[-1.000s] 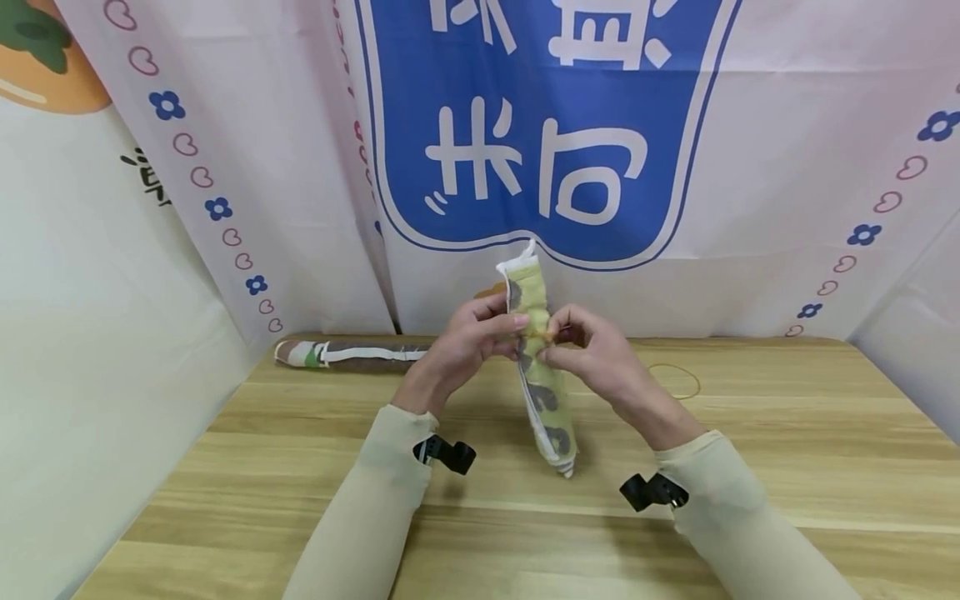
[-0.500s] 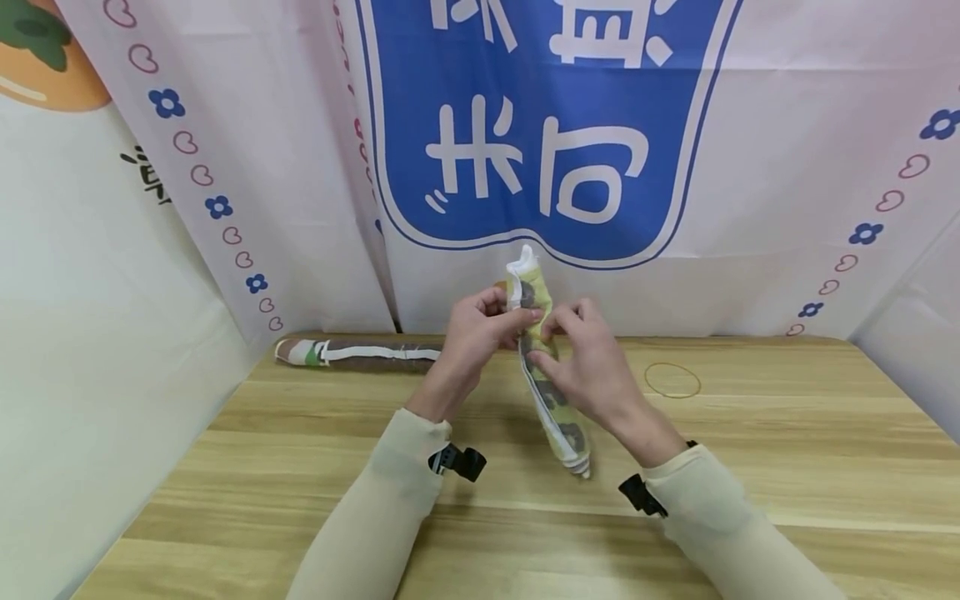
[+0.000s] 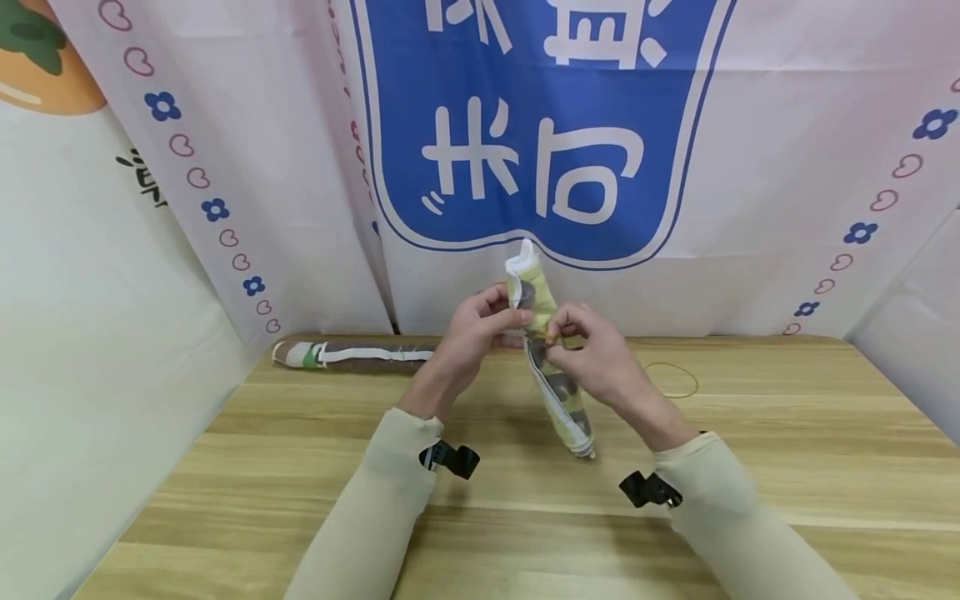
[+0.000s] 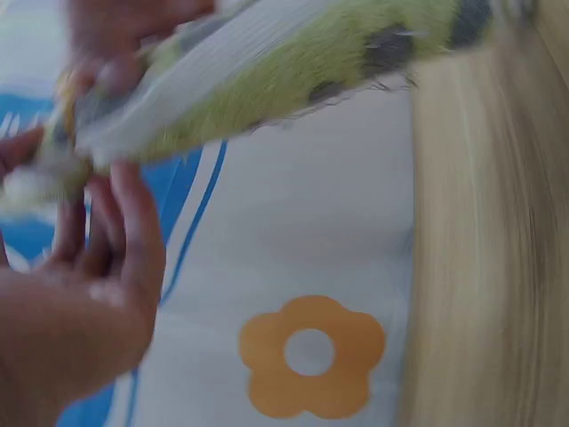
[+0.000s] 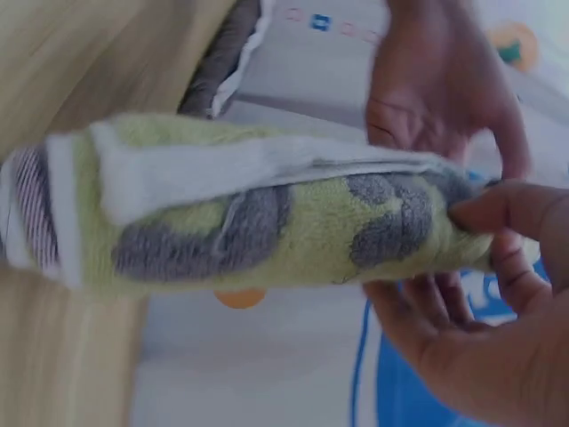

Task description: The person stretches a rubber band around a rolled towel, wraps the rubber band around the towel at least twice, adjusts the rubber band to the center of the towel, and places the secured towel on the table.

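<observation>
A rolled towel [image 3: 566, 400], yellow-green with grey patches and white edging, is held up at a slant above the table. Its upper half is gripped by my left hand [image 3: 471, 335], thumb in front and fingers behind. My right hand [image 3: 596, 358] pinches an orange rubber band [image 3: 552, 337] against the roll, just right of the left thumb. Most of that band is hidden by fingers. From the right wrist, the towel [image 5: 311, 222] shows its white edge running lengthwise. The left wrist view is blurred, with the towel [image 4: 267, 89] crossing its top.
A brown rolled towel [image 3: 363, 365] with a white stripe lies at the back left of the wooden table [image 3: 525, 550]. A loose rubber band [image 3: 697, 379] lies right of my right forearm. A printed cloth [image 3: 450, 283] hangs behind the table.
The towel's lower end has swung right and slightly up, bringing its white edge further round to the front. My right fingers came off the band line, then pinched there again.
</observation>
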Available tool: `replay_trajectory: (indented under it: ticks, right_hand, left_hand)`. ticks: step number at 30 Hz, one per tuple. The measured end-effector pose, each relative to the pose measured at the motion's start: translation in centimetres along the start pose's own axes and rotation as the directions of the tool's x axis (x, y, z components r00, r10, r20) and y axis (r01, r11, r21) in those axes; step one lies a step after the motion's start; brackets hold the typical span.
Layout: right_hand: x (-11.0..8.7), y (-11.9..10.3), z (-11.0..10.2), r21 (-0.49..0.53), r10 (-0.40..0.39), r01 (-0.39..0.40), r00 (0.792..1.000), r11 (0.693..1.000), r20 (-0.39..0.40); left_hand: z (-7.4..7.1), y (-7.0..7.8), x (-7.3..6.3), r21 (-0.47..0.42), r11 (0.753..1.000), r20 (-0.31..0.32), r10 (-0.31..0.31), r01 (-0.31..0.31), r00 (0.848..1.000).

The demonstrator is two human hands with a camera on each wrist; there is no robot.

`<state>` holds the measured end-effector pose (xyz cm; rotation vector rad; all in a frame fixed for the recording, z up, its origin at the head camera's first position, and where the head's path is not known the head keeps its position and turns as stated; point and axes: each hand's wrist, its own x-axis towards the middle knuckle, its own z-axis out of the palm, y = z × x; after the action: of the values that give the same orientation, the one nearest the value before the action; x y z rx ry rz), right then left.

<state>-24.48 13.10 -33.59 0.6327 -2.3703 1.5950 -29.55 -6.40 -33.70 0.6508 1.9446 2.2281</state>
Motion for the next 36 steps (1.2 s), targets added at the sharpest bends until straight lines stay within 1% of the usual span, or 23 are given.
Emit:
replay_trajectory:
  ticks: [2,3,5,7,9,11,13,14,16,17,19,21,23,25,26,27,28,29,31,32,33,35,36]
  right_hand:
    - [0.1,0.2,-0.5,0.122,0.076,-0.081,0.996,0.989,0.044]
    - [0.1,0.3,-0.7,0.174,0.105,-0.117,0.992,0.978,0.073]
    - [0.2,0.5,-1.0,0.256,0.136,-0.168,0.981,0.952,0.137]
    - [0.2,0.6,-1.2,0.276,0.14,-0.188,0.973,0.943,0.183]
    - [0.2,0.5,-1.1,0.239,0.135,-0.182,0.97,0.954,0.2]
    - [0.1,0.3,-1.0,0.167,0.137,-0.169,0.973,0.972,0.185]
    - [0.0,0.1,-0.6,0.044,0.125,-0.132,0.982,0.99,0.142]
    - [0.0,-0.1,-0.4,-0.019,0.111,-0.109,0.987,0.994,0.116]
    - [-0.1,-0.3,0.1,-0.149,0.063,-0.054,0.996,0.987,0.055]
    - [-0.2,-0.4,0.4,-0.21,0.025,-0.019,0.999,0.978,0.027]
    - [-0.3,-0.4,1.0,-0.325,-0.082,0.07,0.996,0.943,-0.025]
    - [-0.4,-0.4,1.5,-0.406,-0.197,0.16,0.979,0.9,-0.051]
    - [-0.4,-0.2,1.8,-0.458,-0.307,0.251,0.95,0.853,-0.051]
    - [-0.4,0.0,2.1,-0.482,-0.384,0.319,0.922,0.816,-0.04]
    - [-0.4,0.0,2.1,-0.482,-0.406,0.341,0.913,0.807,-0.034]
    - [-0.4,0.1,2.1,-0.473,-0.414,0.351,0.91,0.808,-0.032]
    - [-0.3,0.2,2.1,-0.452,-0.407,0.35,0.913,0.82,-0.031]
    - [-0.3,0.1,2.0,-0.417,-0.374,0.328,0.927,0.848,-0.031]
    - [-0.2,0.1,1.7,-0.312,-0.282,0.26,0.959,0.914,-0.029]
    - [-0.2,0.0,1.5,-0.25,-0.229,0.216,0.973,0.944,-0.021]
    - [-0.1,0.0,1.3,-0.185,-0.177,0.171,0.984,0.968,-0.013]
    - [0.0,-0.1,0.8,-0.07,-0.07,0.07,0.998,0.995,0.011]
    - [0.0,0.0,0.6,-0.017,-0.03,0.031,0.999,0.999,0.025]
  left_hand:
    - [-0.5,-0.1,0.0,-0.074,0.997,0.09,0.001,0.006,0.996]
    - [-0.8,-0.2,0.0,-0.102,0.995,0.12,-0.003,0.015,0.993]
    - [-1.0,-0.3,0.0,-0.126,0.992,0.143,-0.008,0.026,0.99]
    - [-1.0,-0.4,0.1,-0.11,0.994,0.121,-0.012,0.025,0.993]
    - [-0.8,-0.4,0.1,-0.073,0.997,0.067,-0.013,0.018,0.998]
    - [-0.5,-0.3,0.1,-0.026,1.0,0.0,-0.006,0.006,1.0]
    - [-0.1,-0.1,0.1,0.023,1.0,-0.059,0.004,-0.003,0.998]
    - [0.1,0.0,0.0,0.043,0.999,-0.085,0.007,-0.003,0.996]
    - [0.5,0.2,0.0,0.07,0.998,-0.132,0.009,0.001,0.991]
    - [0.6,0.2,0.0,0.075,0.997,-0.155,0.007,0.004,0.988]
    - [0.9,0.3,0.0,0.076,0.997,-0.196,0.004,0.011,0.981]
    - [1.1,0.3,-0.1,0.069,0.997,-0.231,0.002,0.014,0.973]
    - [1.2,0.3,-0.1,0.07,0.997,-0.26,0.007,0.011,0.966]
    - [1.3,0.3,-0.1,0.078,0.997,-0.281,0.013,0.009,0.96]
    - [1.4,0.3,-0.1,0.081,0.997,-0.289,0.015,0.009,0.957]
    - [1.4,0.3,-0.2,0.082,0.997,-0.294,0.015,0.01,0.956]
    - [1.4,0.3,-0.1,0.083,0.997,-0.294,0.015,0.01,0.956]
    - [1.3,0.2,-0.1,0.087,0.996,-0.288,0.014,0.012,0.958]
    - [1.0,0.1,-0.1,0.1,0.995,-0.246,0.015,0.01,0.969]
    - [0.7,0.0,0.0,0.104,0.995,-0.213,0.021,0.001,0.977]
    - [0.4,-0.1,0.0,0.1,0.995,-0.169,0.027,-0.01,0.985]
    - [-0.2,-0.4,0.1,0.078,0.996,-0.061,0.039,-0.034,0.997]
    - [-0.5,-0.6,0.1,0.064,0.997,-0.008,0.044,-0.043,0.999]
